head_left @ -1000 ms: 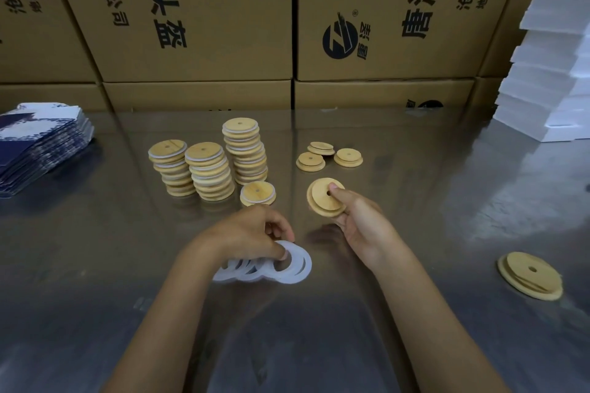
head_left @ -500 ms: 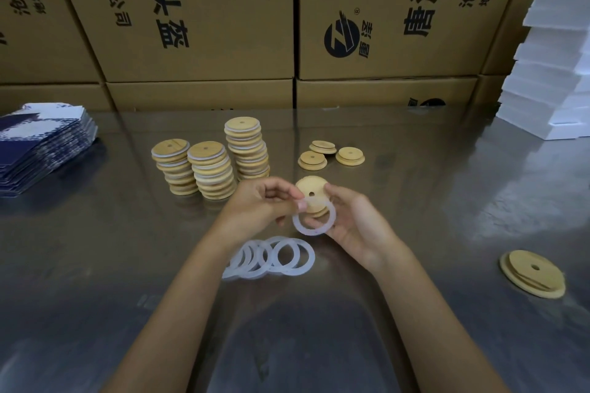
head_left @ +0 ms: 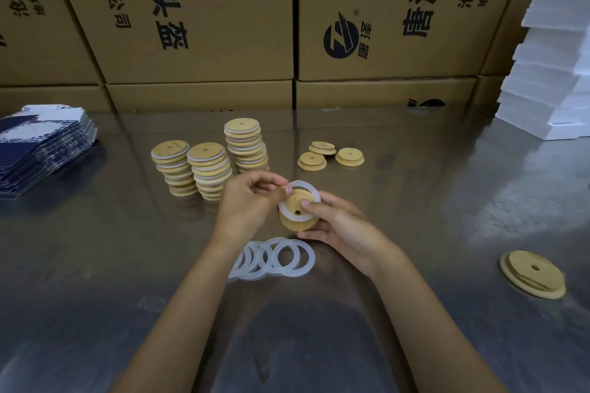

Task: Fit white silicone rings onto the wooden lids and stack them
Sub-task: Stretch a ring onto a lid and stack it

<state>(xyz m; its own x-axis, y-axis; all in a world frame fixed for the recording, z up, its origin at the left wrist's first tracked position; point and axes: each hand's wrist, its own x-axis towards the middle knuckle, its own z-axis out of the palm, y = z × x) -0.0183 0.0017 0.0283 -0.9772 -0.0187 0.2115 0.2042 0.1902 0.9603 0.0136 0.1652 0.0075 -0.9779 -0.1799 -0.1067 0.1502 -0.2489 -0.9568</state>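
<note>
Head view: the right hand [head_left: 343, 226] grips a wooden lid [head_left: 295, 215] above the worktop [head_left: 415, 201], thumb on its face. The left hand [head_left: 252, 201] pinches a white silicone ring [head_left: 289, 213] lying around the lid's raised centre. Spare rings [head_left: 277, 257] lie just below; three ringed stacks [head_left: 209, 169] stand behind, left.

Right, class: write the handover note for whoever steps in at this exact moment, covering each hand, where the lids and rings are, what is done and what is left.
Left hand pinches a white ring, partly worked over the lid.
Right hand grips that wooden lid, raised above the steel table.
Spare rings lie overlapped on the table below the hands.
Done: three stacks of ringed lids behind the hands.
Left: seat this ring, stack the lid, then ring three bare lids at the back and the lone lid on the right.
</note>
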